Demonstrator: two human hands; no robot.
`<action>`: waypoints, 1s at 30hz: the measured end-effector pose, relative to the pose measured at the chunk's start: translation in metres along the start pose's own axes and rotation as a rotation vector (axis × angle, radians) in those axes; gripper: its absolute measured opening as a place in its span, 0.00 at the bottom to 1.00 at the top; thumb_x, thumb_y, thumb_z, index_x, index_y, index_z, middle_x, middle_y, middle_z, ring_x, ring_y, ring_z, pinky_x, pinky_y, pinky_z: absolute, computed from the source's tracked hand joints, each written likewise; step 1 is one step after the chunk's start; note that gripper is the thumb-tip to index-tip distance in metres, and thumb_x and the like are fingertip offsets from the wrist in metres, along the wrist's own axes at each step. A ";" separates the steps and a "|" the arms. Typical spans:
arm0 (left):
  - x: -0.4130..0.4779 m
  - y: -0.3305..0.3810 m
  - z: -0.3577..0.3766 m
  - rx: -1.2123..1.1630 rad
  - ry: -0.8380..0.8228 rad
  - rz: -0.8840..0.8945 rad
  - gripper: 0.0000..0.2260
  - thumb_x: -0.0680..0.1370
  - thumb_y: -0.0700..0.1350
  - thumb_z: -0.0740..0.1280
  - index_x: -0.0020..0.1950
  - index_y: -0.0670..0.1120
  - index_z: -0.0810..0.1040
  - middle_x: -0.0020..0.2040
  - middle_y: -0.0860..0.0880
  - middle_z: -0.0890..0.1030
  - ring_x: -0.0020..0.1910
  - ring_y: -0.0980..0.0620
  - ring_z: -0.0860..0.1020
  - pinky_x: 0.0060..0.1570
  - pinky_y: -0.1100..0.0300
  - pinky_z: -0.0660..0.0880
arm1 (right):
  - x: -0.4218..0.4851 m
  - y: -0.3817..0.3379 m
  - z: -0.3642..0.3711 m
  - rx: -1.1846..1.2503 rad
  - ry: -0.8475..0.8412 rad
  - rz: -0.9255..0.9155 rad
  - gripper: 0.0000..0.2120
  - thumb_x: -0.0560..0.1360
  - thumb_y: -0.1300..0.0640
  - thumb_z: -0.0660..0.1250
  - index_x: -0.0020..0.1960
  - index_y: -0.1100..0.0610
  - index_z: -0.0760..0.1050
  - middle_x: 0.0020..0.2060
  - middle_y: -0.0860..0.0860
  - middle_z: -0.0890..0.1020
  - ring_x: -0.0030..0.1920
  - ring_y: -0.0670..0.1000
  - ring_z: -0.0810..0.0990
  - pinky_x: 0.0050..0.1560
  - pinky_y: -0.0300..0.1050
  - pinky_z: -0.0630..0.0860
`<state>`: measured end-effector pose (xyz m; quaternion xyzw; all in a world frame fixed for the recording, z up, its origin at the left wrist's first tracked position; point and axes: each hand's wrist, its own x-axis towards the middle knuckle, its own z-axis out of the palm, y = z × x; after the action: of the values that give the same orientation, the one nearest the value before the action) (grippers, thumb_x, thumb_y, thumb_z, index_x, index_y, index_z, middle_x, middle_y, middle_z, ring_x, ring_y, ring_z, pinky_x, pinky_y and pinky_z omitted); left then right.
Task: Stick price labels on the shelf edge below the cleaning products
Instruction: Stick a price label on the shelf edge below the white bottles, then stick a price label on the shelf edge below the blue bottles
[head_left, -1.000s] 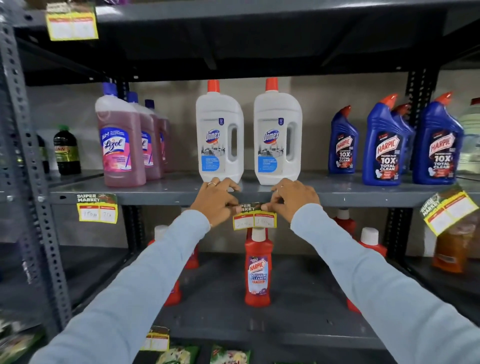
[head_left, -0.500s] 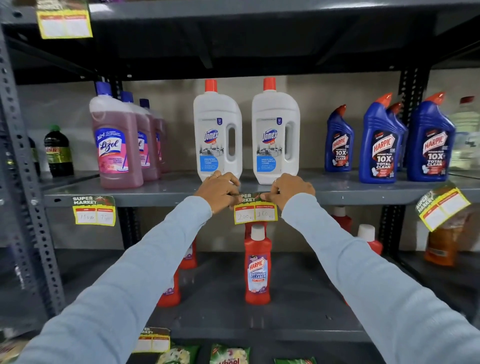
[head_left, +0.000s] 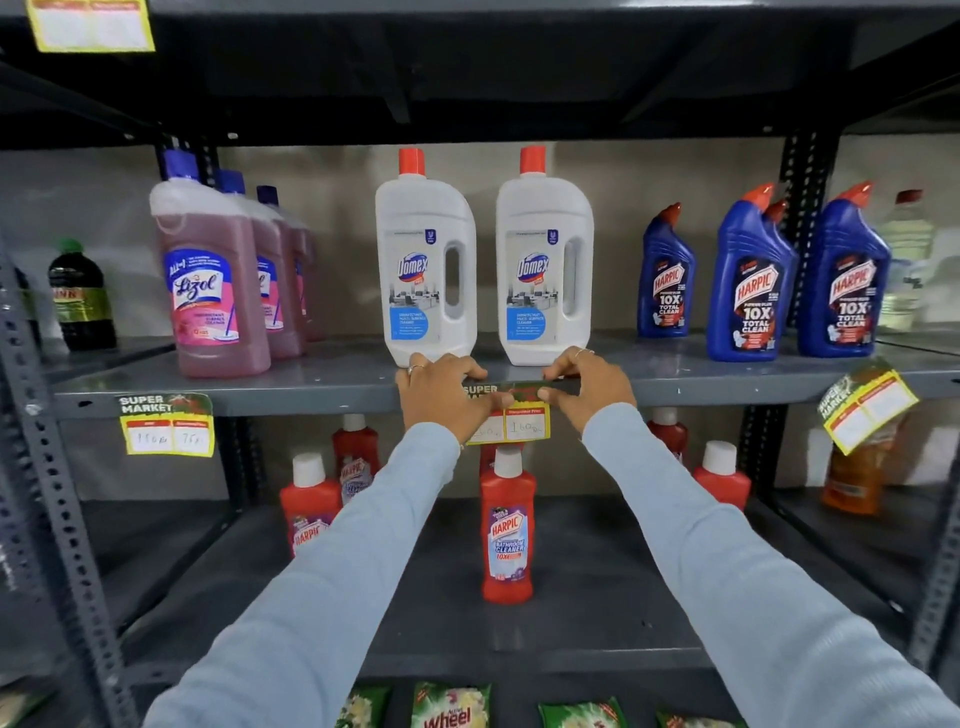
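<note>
A yellow and green price label (head_left: 519, 415) lies flat against the grey shelf edge (head_left: 291, 399), right below two white Domex bottles (head_left: 428, 260). My left hand (head_left: 447, 397) presses its left part, thumb on the label and fingers hooked over the shelf top. My right hand (head_left: 589, 389) pinches its upper right corner the same way. The label's left price box is partly hidden by my left hand.
Another label (head_left: 167, 425) is stuck below the pink Lizol bottles (head_left: 208, 280). A tilted label (head_left: 865, 408) hangs below the blue Harpic bottles (head_left: 748, 280). Red Harpic bottles (head_left: 508, 525) stand on the lower shelf. A perforated upright (head_left: 47, 467) runs at left.
The label has gone from hanging loosely between my hands to lying higher and flat on the shelf edge. Both hands have closed in on it and press it.
</note>
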<state>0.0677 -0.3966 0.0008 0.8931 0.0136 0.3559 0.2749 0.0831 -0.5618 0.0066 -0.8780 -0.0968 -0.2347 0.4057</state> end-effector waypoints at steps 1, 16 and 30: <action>0.000 0.001 0.002 0.024 0.011 -0.001 0.17 0.67 0.59 0.73 0.50 0.51 0.79 0.54 0.49 0.80 0.58 0.45 0.69 0.64 0.46 0.66 | 0.000 0.001 0.000 0.019 0.011 -0.011 0.10 0.69 0.58 0.74 0.42 0.49 0.72 0.47 0.50 0.83 0.51 0.51 0.80 0.58 0.48 0.77; -0.063 0.062 0.064 0.174 0.280 0.565 0.18 0.75 0.54 0.66 0.61 0.46 0.72 0.60 0.44 0.77 0.64 0.43 0.70 0.68 0.50 0.59 | -0.017 0.112 -0.153 -0.347 -0.055 -0.422 0.23 0.71 0.47 0.70 0.64 0.52 0.72 0.68 0.51 0.71 0.69 0.54 0.66 0.68 0.47 0.61; -0.075 0.269 0.209 0.279 -0.005 0.397 0.26 0.73 0.64 0.51 0.51 0.48 0.79 0.62 0.46 0.72 0.61 0.41 0.68 0.61 0.44 0.63 | 0.043 0.230 -0.274 -0.334 -0.063 -0.223 0.10 0.72 0.55 0.69 0.53 0.56 0.80 0.53 0.57 0.83 0.54 0.59 0.80 0.57 0.51 0.76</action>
<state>0.0999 -0.7423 -0.0358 0.9085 -0.1138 0.3953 0.0737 0.1123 -0.9209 0.0281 -0.9239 -0.1657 -0.2631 0.2229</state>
